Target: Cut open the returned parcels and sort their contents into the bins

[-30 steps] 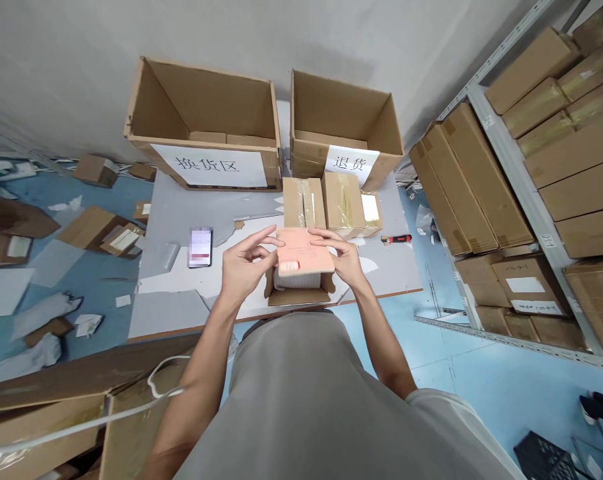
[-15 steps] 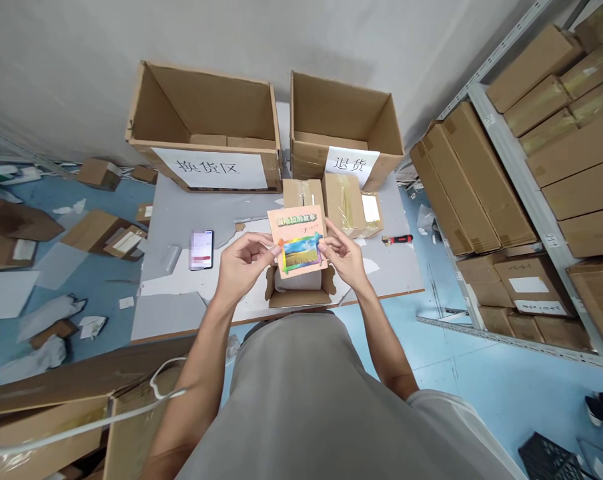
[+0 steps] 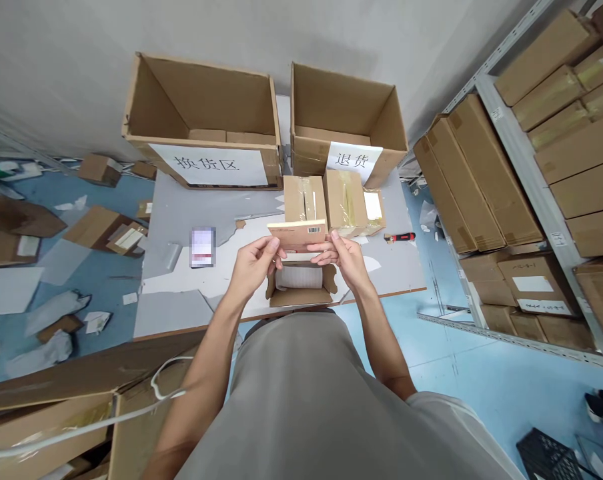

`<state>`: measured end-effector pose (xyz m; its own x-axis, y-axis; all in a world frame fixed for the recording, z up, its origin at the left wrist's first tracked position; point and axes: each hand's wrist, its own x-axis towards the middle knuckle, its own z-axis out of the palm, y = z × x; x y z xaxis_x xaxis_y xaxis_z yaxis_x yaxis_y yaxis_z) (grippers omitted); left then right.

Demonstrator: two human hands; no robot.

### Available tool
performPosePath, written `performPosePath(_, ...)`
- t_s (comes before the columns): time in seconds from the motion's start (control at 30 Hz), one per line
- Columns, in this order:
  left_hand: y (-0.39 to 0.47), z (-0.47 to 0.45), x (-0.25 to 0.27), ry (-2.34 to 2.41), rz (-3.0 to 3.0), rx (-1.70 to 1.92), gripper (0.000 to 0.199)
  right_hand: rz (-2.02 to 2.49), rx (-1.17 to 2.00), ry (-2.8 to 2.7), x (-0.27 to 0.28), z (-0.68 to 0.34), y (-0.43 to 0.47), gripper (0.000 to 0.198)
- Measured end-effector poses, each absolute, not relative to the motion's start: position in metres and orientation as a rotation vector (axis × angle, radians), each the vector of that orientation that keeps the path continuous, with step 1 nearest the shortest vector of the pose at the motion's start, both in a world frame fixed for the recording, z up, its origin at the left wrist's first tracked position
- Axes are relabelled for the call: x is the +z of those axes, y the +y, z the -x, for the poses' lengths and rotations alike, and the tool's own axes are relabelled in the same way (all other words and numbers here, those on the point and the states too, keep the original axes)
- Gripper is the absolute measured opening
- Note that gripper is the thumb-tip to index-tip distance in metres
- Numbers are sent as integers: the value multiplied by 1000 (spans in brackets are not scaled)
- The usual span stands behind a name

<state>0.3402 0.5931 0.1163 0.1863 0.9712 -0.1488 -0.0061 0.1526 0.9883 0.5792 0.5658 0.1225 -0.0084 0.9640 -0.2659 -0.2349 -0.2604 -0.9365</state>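
Note:
A thin pinkish book point(image 3: 295, 234) is held between both hands, its barcoded back and a pale page edge towards me. My left hand point(image 3: 255, 262) pinches it at the left edge, thumb on top. At the lower right corner my right hand point(image 3: 342, 257) grips it between thumb and fingers. Just below the book, a small open cardboard box point(image 3: 301, 300) stands near the table's front edge with white wrapping point(image 3: 298, 277) inside. Behind the book are two taped cartons point(image 3: 345, 200), and a smaller labelled one point(image 3: 374, 205) beside them.
Two large open cardboard boxes with paper signs stand at the back, one left point(image 3: 201, 163) and one right point(image 3: 354, 160). A phone point(image 3: 202, 248) lies left on the table point(image 3: 166, 310); a red-and-black box cutter point(image 3: 400, 237) lies right. Shelves of cartons point(image 3: 526, 287) rise at right.
The book has been turned from its colourful front cover to its barcoded back and tilted flatter. Both hands still hold it, with the right fingers now lower along its edge.

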Motion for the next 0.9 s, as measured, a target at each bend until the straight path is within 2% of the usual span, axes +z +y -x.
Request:
performPosePath(0.1, 588, -339, 109, 1084, -1091, 948, 76, 1260, 1510, -834, 112, -584, 559, 74)
performPosePath(0.27, 561, -331, 81, 1130, -996, 714, 81, 1327, 1627, -813, 79, -588, 518, 79)
performPosePath(0.33, 547, -332, 65, 1115, -908, 669, 101, 1326, 1672, -782, 62, -586, 497, 98)
performPosePath(0.4, 539, -336, 52, 1127, -832, 639, 109, 1324, 1682, -726, 48, -585, 482, 112)
performPosePath(0.47, 542, -343, 48, 1133, -819, 652, 106, 1322, 1643, -694, 43, -587, 481, 113)
performPosePath(0.57, 579, -359, 66, 1141, -970, 761, 91, 1299, 1512, -757, 59, -597, 518, 107)
performPosePath(0.63, 622, -374, 95, 1151, -1138, 865, 78, 1259, 1386, -864, 83, -606, 570, 109)
performPosePath(0.7, 671, -391, 134, 1117, -1312, 1049, 66, 1202, 1195, -1002, 112, -615, 634, 102)
performPosePath(0.8, 732, -407, 190, 1102, -1466, 1302, 61, 1132, 981, -1148, 146, -629, 722, 101)
performPosePath(0.9, 761, -395, 199, 1205, -1489, 1466, 54, 1124, 954, -1228, 142, -646, 753, 87)
